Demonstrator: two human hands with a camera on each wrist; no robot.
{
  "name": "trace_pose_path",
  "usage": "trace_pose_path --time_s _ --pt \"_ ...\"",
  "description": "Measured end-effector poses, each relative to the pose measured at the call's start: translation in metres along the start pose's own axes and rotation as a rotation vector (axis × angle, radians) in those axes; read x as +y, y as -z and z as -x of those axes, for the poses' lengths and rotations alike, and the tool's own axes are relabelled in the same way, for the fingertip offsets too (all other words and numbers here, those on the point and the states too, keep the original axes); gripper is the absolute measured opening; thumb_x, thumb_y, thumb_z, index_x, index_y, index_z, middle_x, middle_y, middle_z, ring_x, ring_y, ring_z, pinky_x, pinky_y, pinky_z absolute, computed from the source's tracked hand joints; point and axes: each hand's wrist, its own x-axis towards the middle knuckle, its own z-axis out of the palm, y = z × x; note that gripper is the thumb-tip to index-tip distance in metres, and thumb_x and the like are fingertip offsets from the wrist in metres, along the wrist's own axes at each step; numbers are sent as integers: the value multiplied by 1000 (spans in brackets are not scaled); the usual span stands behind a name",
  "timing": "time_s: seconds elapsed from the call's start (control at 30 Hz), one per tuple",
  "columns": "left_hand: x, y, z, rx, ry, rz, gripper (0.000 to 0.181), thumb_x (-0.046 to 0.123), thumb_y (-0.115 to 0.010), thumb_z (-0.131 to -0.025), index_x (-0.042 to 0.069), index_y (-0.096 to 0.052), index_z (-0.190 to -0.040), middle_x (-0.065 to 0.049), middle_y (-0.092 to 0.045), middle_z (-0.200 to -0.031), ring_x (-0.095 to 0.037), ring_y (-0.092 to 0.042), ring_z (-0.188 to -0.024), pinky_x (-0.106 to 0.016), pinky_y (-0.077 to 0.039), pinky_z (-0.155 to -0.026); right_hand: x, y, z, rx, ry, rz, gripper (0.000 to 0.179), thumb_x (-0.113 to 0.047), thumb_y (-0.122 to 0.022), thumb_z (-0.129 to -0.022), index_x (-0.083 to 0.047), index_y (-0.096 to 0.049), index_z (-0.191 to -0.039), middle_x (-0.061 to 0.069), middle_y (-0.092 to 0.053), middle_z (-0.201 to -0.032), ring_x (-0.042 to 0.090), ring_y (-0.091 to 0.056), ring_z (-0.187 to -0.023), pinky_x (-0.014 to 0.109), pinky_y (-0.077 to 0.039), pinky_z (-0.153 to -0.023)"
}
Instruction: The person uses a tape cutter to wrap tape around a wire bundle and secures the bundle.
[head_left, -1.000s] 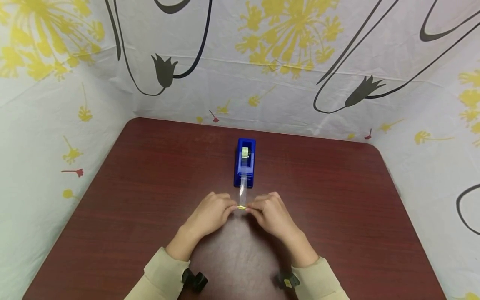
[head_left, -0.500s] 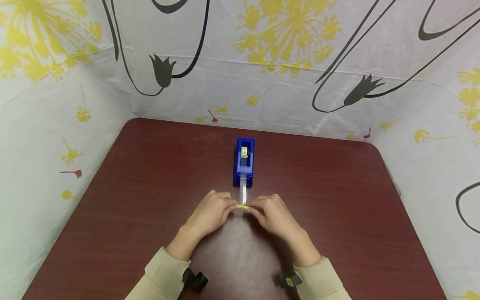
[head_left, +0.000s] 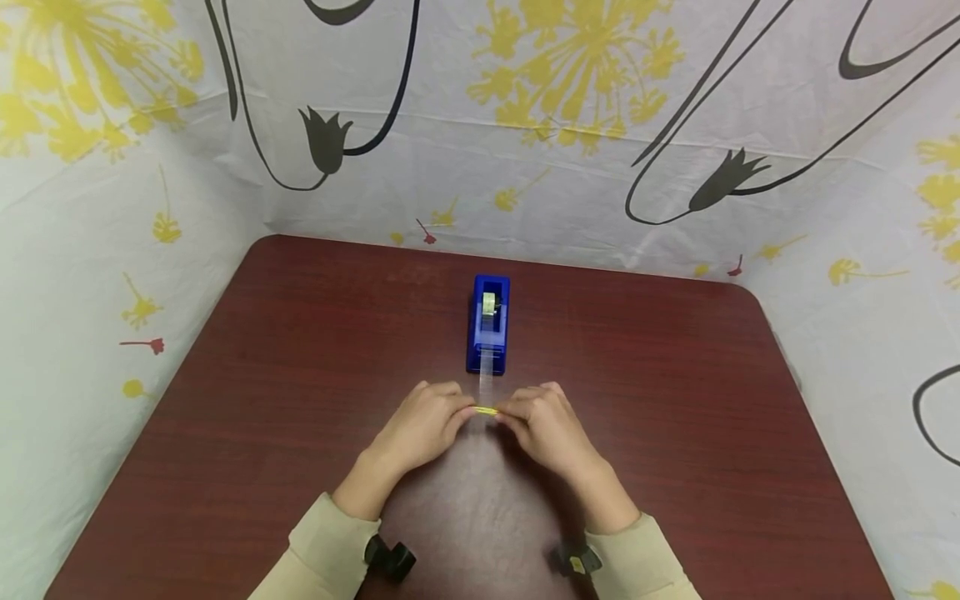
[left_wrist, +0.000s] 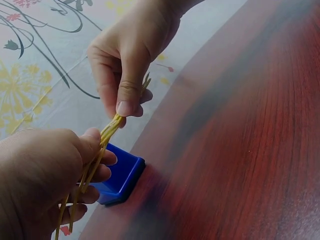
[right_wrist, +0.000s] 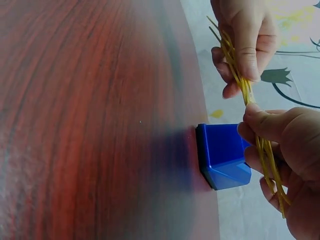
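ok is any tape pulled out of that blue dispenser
Some is out: in the head view, a clear strip runs from the blue dispenser towards the yellow strands.

This looks like a small screened-off table corner indoors; whether in a home or an office cannot be told. Under the fingers [head_left: 459, 403] spreads a reddish-brown wood-grain tabletop [head_left: 645, 383] with rounded far corners. Beyond the fingers, and to their left and right, creased whitish sheeting [head_left: 420, 179] printed with yellow flower bursts [head_left: 581, 67] and dark tulips [head_left: 326, 143] rises like walls. Just past the fingers stands a blue tape dispenser [head_left: 502, 329], an ordinary desk item.
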Motion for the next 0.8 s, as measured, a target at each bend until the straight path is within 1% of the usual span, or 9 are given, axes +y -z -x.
trace_pose_path --time_s 0.13,0.3,0.43,0.63,0.8 --pt "0 0 -2 -35 16 8 16 21 -63 -102 15 -78 -101 8 -66 -85 -8 -58 -73 -31 -40 -69 -1 -1 1 -1 -4 20 8 -11 -83 -83 -14 -82 -91 -5 -74 -81 11 -69 -74 39 -46 -77" --pt "-1 -2 -3 -42 -3 -25 14 20 -65 -100 15 -78 -101 8 -68 -85 -8 -61 -74 -31 -41 -71 -2 -1 1 -29 -31 31 9 -12 -83 -83 -15 -81 -92 -6 -74 -83 11 -70 -75 39 -45 -78" --pt "-2 -4 -3 -24 -21 -34 13 20 -66 -99 16 -78 -99 9 -65 -81 -8 -59 -71 -31 -42 -71 -3 1 0 -51 -50 32 9 -13 -83 -84 -16 -81 -93 -6 -74 -83 10 -70 -76 38 -44 -79" --pt "-4 -5 -3 22 -50 -36 10 18 -69 -97 17 -78 -99 9 -64 -79 -10 -60 -70 -32 -43 -72 -5 6 -3 -105 -69 26 8 -15 -82 -85 -16 -80 -93 -6 -74 -82 10 -69 -73 38 -43 -78" --pt "-5 -6 -2 43 -64 -23 8 17 -70 -96 16 -78 -96 8 -63 -77 -9 -58 -68 -32 -42 -70 -6 5 -5 -129 -64 70 5 -16 -81 -86 -16 -80 -91 -6 -74 -83 10 -69 -74 38 -42 -78"
